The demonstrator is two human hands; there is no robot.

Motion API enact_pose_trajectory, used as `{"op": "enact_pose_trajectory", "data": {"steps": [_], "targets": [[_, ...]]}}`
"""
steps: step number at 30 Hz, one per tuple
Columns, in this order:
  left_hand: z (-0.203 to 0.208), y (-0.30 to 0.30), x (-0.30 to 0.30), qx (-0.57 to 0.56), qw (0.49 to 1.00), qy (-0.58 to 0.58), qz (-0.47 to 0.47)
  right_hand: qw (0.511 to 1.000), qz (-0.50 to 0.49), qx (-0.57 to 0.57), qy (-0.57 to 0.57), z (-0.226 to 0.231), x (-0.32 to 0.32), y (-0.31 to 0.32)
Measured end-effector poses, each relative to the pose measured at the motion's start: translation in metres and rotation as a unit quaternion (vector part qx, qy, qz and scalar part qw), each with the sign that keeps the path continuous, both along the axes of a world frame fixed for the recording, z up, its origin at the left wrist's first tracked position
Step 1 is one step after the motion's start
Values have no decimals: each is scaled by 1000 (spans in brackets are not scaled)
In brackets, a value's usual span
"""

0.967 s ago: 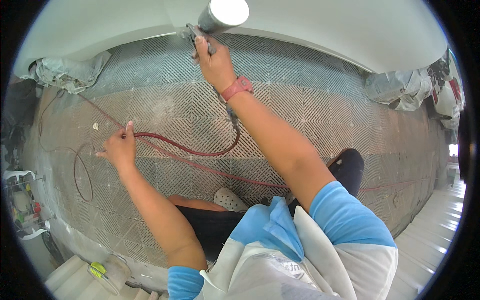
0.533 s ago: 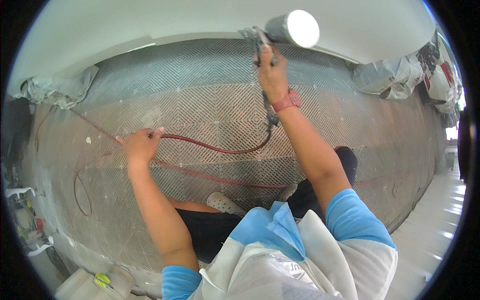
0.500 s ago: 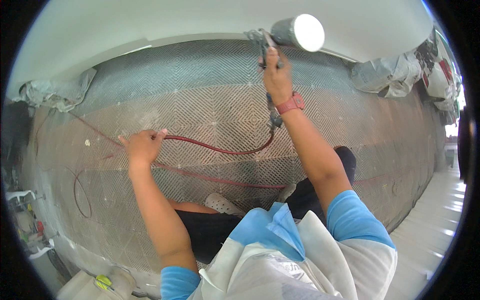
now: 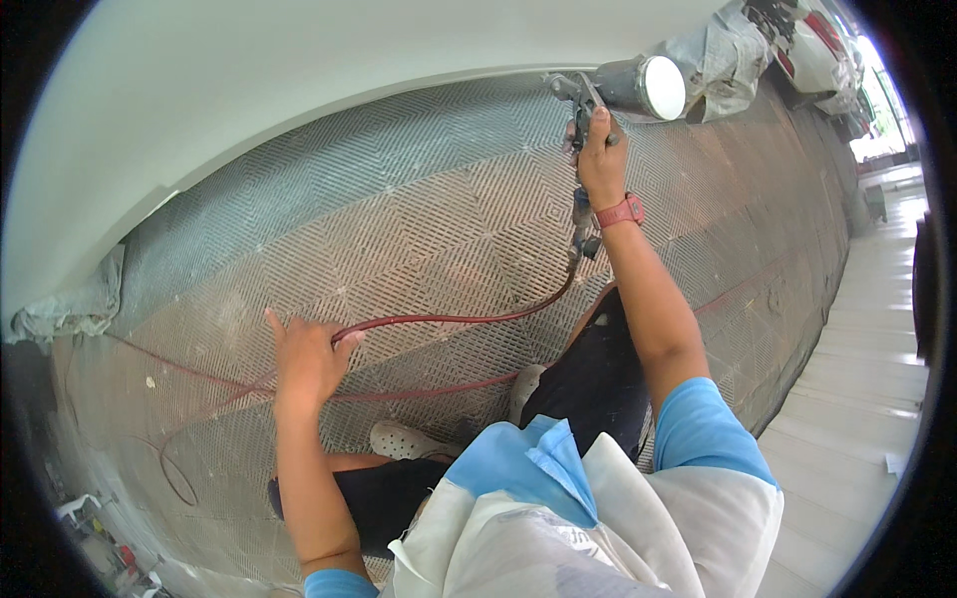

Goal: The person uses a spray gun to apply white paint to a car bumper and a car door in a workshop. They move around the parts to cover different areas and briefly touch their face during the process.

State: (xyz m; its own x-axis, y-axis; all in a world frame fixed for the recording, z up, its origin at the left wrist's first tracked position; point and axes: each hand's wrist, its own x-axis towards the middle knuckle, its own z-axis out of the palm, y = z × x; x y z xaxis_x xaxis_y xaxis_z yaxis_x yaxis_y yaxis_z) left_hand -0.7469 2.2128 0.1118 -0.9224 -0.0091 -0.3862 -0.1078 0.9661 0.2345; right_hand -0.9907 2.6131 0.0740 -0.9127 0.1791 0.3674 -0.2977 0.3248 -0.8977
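Note:
My right hand (image 4: 603, 167) is closed around the handle of a grey metal spray gun (image 4: 576, 98), close to the lower edge of a large white panel (image 4: 329, 60). The gun's dark cup (image 4: 620, 86) sticks out to the right and shows a round white end. From the gun's base a red air hose (image 4: 439, 319) curves down and left to my left hand (image 4: 311, 357). That hand is closed on the hose, with one finger pointing outward. A red band (image 4: 620, 210) circles my right wrist.
A patterned mat floor (image 4: 419, 219) lies beneath me, with more hose (image 4: 429, 391) trailing across it near my shoes (image 4: 409, 439). Grey crumpled covering hangs at far left (image 4: 75, 299) and upper right (image 4: 713, 62). White slatted flooring (image 4: 827, 399) runs along the right.
The view has turned, so the panel now slants down to the left. My right hand and the spray gun have shifted right along its edge. My left hand sits nearer, still on the hose.

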Motion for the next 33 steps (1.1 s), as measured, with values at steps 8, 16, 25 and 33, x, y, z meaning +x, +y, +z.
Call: {"op": "enact_pose_trajectory", "data": {"steps": [8, 16, 25, 33], "targets": [[-2, 47, -7, 44, 998, 23, -34, 997, -55, -52, -11, -6, -46, 104], [-3, 69, -5, 97, 994, 34, -37, 986, -154, -62, -26, -2, -76, 182], [2, 70, -1, 119, 992, 40, -4, 958, -287, -26, -7, 28, -105, 231], [4, 33, -5, 114, 989, 86, 31, 958, -279, -68, -2, 50, -80, 175]]}}
